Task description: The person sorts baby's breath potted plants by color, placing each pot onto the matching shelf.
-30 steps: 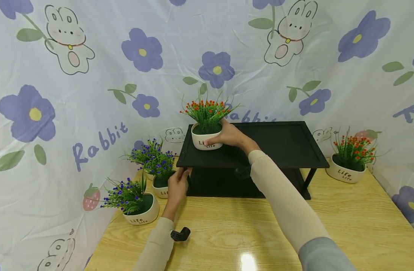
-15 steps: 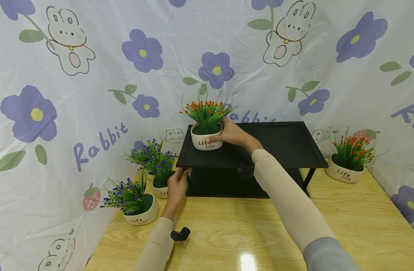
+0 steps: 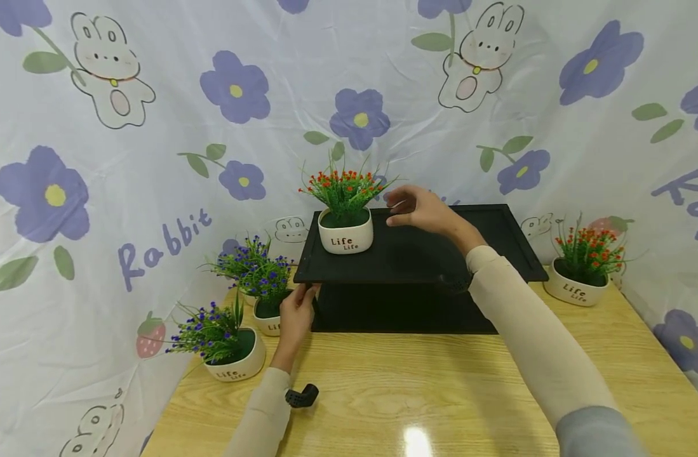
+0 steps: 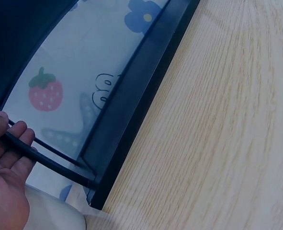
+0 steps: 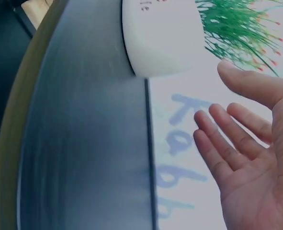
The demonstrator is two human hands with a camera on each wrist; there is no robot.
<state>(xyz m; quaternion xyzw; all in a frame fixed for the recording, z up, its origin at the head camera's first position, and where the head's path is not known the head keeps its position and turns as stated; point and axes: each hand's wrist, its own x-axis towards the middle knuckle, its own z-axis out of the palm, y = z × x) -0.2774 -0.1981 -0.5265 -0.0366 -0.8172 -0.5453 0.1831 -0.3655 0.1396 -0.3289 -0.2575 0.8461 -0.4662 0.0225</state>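
A white oval pot of artificial red flowers point(image 3: 346, 237), marked "Life", stands upright on the left end of the black two-tier shelf point(image 3: 411, 257). My right hand point(image 3: 425, 211) hovers over the shelf top, to the right of that pot and apart from it. Its fingers are loosely bent around nothing, and in the right wrist view a gap separates them from the white pot point(image 5: 165, 43). Under the shelf's front left corner, my left hand point(image 3: 296, 317) grips a post. The left wrist view shows its thumb and fingers around the thin black post point(image 4: 60, 168).
Several white pots of purple flowers stand on the wooden table left of the shelf, including a front one point(image 3: 237, 365) and one beside my left hand point(image 3: 267, 324). Another red-flowered pot point(image 3: 577, 289) stands to the right. A printed cloth point(image 3: 171, 127) hangs behind.
My right hand has let go of the red-flowered pot and moved right, away from it. The pot stays on the shelf's left end. My left hand keeps its grip on the post.
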